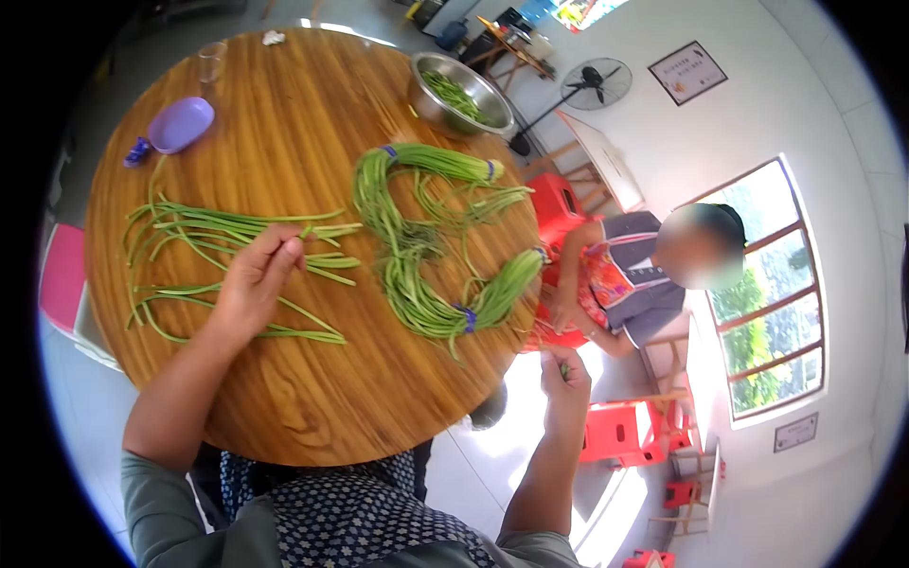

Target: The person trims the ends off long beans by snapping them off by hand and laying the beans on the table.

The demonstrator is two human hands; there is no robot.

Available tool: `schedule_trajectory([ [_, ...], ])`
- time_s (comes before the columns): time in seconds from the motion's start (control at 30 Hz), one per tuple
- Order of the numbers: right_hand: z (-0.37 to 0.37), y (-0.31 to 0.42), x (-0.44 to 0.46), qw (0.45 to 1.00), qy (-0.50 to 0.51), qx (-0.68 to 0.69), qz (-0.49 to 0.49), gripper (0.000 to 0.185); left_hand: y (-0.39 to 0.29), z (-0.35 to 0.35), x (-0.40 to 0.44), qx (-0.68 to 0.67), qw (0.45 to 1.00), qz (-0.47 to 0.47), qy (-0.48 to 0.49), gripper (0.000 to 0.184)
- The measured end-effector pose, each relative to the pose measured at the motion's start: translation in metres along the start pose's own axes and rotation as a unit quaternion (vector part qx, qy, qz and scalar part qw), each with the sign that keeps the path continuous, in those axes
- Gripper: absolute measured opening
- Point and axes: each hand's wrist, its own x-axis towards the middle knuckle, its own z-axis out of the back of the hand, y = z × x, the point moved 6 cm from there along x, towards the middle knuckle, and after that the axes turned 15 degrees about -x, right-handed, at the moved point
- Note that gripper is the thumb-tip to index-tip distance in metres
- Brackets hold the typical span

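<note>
My left hand (254,279) is closed over the loose garlic scapes (213,222), a short green tip poking out between thumb and forefinger. More loose scapes lie beside and under it on the round wooden table (322,398). Out past the table's right edge, my right hand (566,374) is curled shut. A bit of green stem shows in its fingers, and a thin strand seems to trail from it. Between the hands lie bundles of garlic scapes (407,293), bent into curves and bound with blue-purple ties (466,317).
A steel basin (461,95) with cut green pieces stands at the far edge. Near the far left are a purple bowl (182,125), a clear glass (212,62) and a crumpled blue tie (137,151). Another person (615,275) sits at the right, by red stools (620,431).
</note>
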Motion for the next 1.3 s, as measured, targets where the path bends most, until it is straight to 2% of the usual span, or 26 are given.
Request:
schedule_trajectory([
  [0.03,0.022,-0.026,0.009,0.999,-0.018,-0.049,-0.015,0.013,0.004,-0.003,0.000,-0.013,1.000,0.005,0.008,0.022],
  [0.1,0.052,-0.069,0.029,0.965,-0.055,-0.251,0.049,0.019,0.004,-0.007,-0.003,0.028,0.999,-0.008,0.031,0.021],
  [0.13,0.062,-0.093,0.039,0.947,-0.059,-0.306,0.079,0.019,0.000,-0.009,-0.005,0.024,0.997,0.073,0.030,0.020],
  [0.2,0.077,-0.144,0.058,0.925,-0.062,-0.358,0.110,0.020,0.003,-0.013,-0.007,0.030,0.997,0.057,0.044,0.020],
  [0.27,0.088,-0.167,0.070,0.844,-0.163,-0.488,0.155,0.026,0.002,-0.014,-0.004,0.042,0.997,0.035,0.052,0.020],
  [0.3,0.084,-0.159,0.072,0.846,-0.163,-0.484,0.157,0.026,-0.006,-0.017,-0.003,0.111,0.990,-0.040,0.076,0.021],
  [0.33,0.086,-0.156,0.075,0.860,-0.173,-0.475,0.064,0.030,-0.014,-0.020,-0.004,0.180,0.972,-0.114,0.100,0.022],
  [0.37,0.087,-0.155,0.075,0.867,-0.182,-0.463,-0.031,0.033,-0.016,-0.019,-0.003,0.184,0.971,-0.115,0.098,0.022],
  [0.43,0.087,-0.167,0.083,0.879,-0.180,-0.440,-0.031,0.033,-0.014,-0.020,-0.003,0.180,0.976,-0.086,0.091,0.025],
  [0.47,0.083,-0.167,0.084,0.879,-0.179,-0.442,0.020,0.032,-0.015,-0.021,-0.003,0.181,0.976,-0.086,0.089,0.025],
  [0.5,0.079,-0.169,0.086,0.877,-0.176,-0.441,0.071,0.031,-0.013,-0.019,-0.003,0.151,0.985,-0.039,0.076,0.024],
  [0.53,0.080,-0.179,0.090,0.870,-0.155,-0.467,0.022,0.027,-0.011,-0.017,-0.004,0.123,0.991,0.008,0.060,0.023],
  [0.57,0.078,-0.175,0.086,0.917,-0.178,-0.344,0.095,0.028,-0.009,-0.018,-0.005,0.134,0.989,0.003,0.059,0.020],
  [0.67,0.030,-0.110,0.081,0.995,-0.030,-0.091,-0.014,0.026,-0.016,-0.016,-0.006,0.215,0.973,-0.025,0.076,0.015],
  [0.73,-0.033,-0.047,0.063,0.986,0.066,0.140,-0.054,0.022,-0.023,-0.018,-0.005,0.205,0.967,-0.121,0.089,0.010],
  [0.77,-0.052,-0.016,0.050,0.983,0.067,0.171,-0.015,0.022,-0.024,-0.016,-0.006,0.222,0.964,-0.119,0.083,0.010],
  [0.83,-0.110,0.059,0.022,0.949,0.204,0.234,0.060,0.021,-0.025,-0.019,-0.006,0.200,0.969,-0.118,0.087,0.009],
  [0.9,-0.160,0.101,0.003,0.936,0.285,0.182,0.098,0.022,-0.024,-0.018,-0.007,0.195,0.970,-0.112,0.094,0.010],
  [0.97,-0.203,0.126,-0.003,0.929,0.309,0.158,0.128,0.025,-0.026,-0.017,-0.007,0.192,0.970,-0.110,0.097,0.011],
  [1.03,-0.228,0.156,-0.005,0.923,0.197,0.066,0.324,0.027,-0.024,-0.015,-0.007,0.170,0.977,-0.085,0.097,0.013],
  [1.1,-0.233,0.170,-0.007,0.919,0.239,0.041,0.312,0.027,-0.029,-0.013,-0.005,0.181,0.975,-0.087,0.097,0.013],
  [1.17,-0.237,0.176,-0.006,0.917,0.265,0.031,0.297,0.027,-0.023,-0.010,-0.005,0.080,0.991,0.047,0.100,0.010],
  [1.2,-0.235,0.182,-0.007,0.908,0.241,0.039,0.340,0.024,-0.019,-0.007,-0.005,0.079,0.991,0.050,0.097,0.010],
  [1.23,-0.236,0.181,-0.007,0.908,0.244,0.039,0.337,0.024,-0.014,-0.007,-0.004,0.015,0.993,0.047,0.109,0.008],
  [1.27,-0.243,0.172,-0.006,0.901,0.344,0.126,0.231,0.022,-0.011,-0.008,-0.004,-0.050,0.991,0.043,0.121,0.007],
  [1.3,-0.251,0.162,-0.010,0.869,0.432,0.210,0.117,0.021,-0.008,-0.007,-0.005,-0.052,0.990,0.047,0.121,0.007],
])
